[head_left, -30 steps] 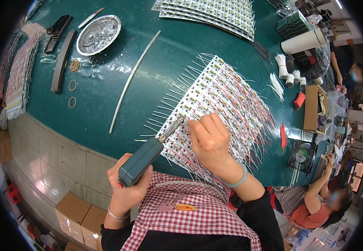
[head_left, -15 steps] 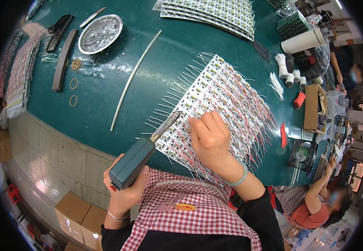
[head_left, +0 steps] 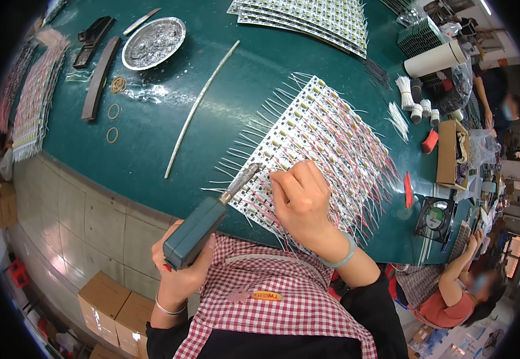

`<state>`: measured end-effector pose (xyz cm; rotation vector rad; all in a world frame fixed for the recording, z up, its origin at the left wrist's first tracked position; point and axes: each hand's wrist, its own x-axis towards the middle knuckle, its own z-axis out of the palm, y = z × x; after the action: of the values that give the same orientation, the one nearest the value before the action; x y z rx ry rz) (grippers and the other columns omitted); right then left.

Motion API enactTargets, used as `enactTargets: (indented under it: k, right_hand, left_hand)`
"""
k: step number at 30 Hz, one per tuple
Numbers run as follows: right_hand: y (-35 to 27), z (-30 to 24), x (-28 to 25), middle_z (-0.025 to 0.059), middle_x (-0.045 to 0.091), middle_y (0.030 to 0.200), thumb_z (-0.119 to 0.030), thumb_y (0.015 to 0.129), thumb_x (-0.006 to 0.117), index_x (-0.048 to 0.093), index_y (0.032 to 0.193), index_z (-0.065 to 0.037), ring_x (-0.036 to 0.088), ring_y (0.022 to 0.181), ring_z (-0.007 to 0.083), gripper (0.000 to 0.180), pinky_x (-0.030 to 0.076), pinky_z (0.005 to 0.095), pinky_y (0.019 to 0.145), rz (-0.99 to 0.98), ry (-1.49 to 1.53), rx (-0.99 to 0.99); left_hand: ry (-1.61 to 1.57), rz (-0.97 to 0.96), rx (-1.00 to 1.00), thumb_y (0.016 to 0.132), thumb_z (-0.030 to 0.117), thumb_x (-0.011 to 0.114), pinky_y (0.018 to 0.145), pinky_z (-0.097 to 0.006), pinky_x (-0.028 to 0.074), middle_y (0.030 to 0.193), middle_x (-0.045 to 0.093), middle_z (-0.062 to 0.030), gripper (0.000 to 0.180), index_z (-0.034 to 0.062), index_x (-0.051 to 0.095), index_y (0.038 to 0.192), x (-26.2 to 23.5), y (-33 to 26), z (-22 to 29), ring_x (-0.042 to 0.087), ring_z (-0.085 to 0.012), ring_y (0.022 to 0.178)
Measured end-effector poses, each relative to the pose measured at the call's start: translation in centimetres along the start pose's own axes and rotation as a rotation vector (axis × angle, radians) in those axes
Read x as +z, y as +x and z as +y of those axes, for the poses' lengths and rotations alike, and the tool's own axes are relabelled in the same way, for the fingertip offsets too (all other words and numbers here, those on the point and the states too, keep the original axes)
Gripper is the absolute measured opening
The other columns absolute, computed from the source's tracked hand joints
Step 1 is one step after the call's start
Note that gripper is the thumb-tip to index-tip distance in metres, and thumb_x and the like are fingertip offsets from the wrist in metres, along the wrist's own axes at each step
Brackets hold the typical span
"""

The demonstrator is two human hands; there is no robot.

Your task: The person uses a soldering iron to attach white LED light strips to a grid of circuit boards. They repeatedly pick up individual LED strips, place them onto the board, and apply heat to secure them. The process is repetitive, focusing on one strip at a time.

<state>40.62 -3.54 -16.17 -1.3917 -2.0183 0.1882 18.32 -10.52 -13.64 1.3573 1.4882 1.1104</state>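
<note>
My left hand (head_left: pixel 189 263) is closed around the dark green handle of a soldering gun (head_left: pixel 195 230). Its metal tip rests over the left edge of a white circuit board panel (head_left: pixel 284 128), touching or just above it. Rows of yellowish parts and many thin red and white wires cover this panel, and white wire ends stick out along its left side. Just right of the tip, my right hand (head_left: pixel 302 197) is closed in a pinch above the panel. Whatever lies between those fingertips is too small and hidden to make out; wires run around them.
A metal bowl (head_left: pixel 154 43) with silvery scraps, rubber bands (head_left: pixel 113 111) and a long pale rod (head_left: pixel 200 110) lie leftward on the green table. Stacked panels (head_left: pixel 302 27) are at the far side. Wire bundles (head_left: pixel 405 93) and a fan (head_left: pixel 433 219) stand right. Co-workers (head_left: pixel 451 293) sit beyond.
The view has shifted slightly, so table items appear a little farther right and up. My left hand and the soldering gun have moved slightly right; the right hand keeps its pinch.
</note>
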Motion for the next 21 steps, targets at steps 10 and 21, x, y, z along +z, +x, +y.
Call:
enactTargets:
  k: [10, 21]
  right_hand:
    - [-0.24, 0.17, 0.3, 0.0086, 0.049, 0.072, 0.007, 0.071, 0.071, 0.066, 0.083, -0.003, 0.052, 0.067, 0.0255, 0.017, 0.042, 0.0374, 0.056, -0.023, -0.009, 0.023]
    - [-0.09, 0.07, 0.39, 0.0084, 0.046, 0.074, 0.0, 0.072, 0.068, 0.061, 0.078, -0.002, 0.051, 0.07, 0.0257, 0.009, 0.041, 0.0367, 0.057, -0.019, -0.031, -0.003]
  left_hand:
    - [0.065, -0.022, 0.062, 0.073, -0.008, 0.071, 0.061, -0.025, 0.048, 0.084, 0.067, -0.0098, 0.016, -0.0069, 0.067, 0.089, 0.29, 0.32, 0.25, 0.063, -0.0132, 0.07]
    - [0.093, -0.042, 0.058, 0.073, -0.007, 0.071, 0.055, -0.025, 0.044, 0.076, 0.062, -0.0078, 0.012, -0.0053, 0.065, 0.083, 0.36, 0.39, 0.19, 0.058, -0.0115, 0.062]
